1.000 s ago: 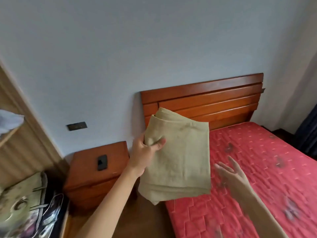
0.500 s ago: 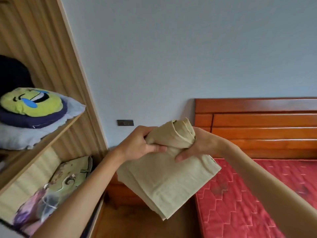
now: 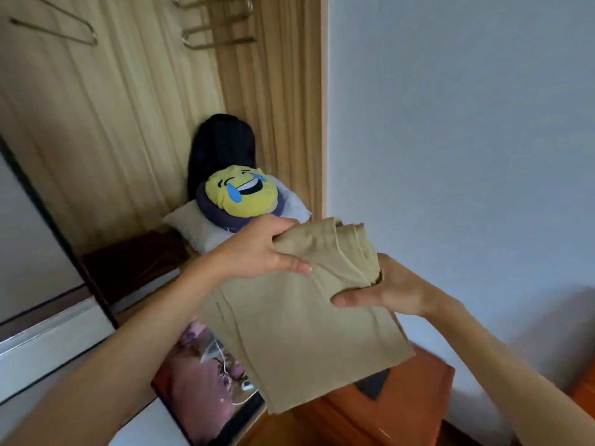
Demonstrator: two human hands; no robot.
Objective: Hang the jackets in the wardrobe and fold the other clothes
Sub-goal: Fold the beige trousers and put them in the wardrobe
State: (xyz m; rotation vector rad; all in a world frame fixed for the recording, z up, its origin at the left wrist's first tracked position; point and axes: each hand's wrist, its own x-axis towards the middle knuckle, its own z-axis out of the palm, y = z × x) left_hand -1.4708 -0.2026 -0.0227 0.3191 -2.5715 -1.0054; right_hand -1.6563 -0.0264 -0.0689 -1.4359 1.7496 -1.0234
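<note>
A folded beige garment (image 3: pixel 302 329) hangs between both hands in front of the open wardrobe (image 3: pixel 122 130). My left hand (image 3: pixel 257 249) grips its upper left edge, thumb on top. My right hand (image 3: pixel 383 289) pinches its upper right fold from the side. The lower part of the garment droops over the bedside table. Bare metal hangers (image 3: pixel 212 37) hang at the top of the wardrobe.
On the wardrobe shelf lie a white pillow (image 3: pixel 199 230), a yellow emoji cushion (image 3: pixel 241 191) on a dark purple one, and a black item (image 3: pixel 222 143) behind. A plastic bag (image 3: pixel 206 375) sits below. The orange bedside table (image 3: pixel 402 400) stands at lower right by the blue wall.
The view has swung left from the bed to the wardrobe. My right hand has joined the left on the garment, and both have carried it toward the wardrobe shelf.
</note>
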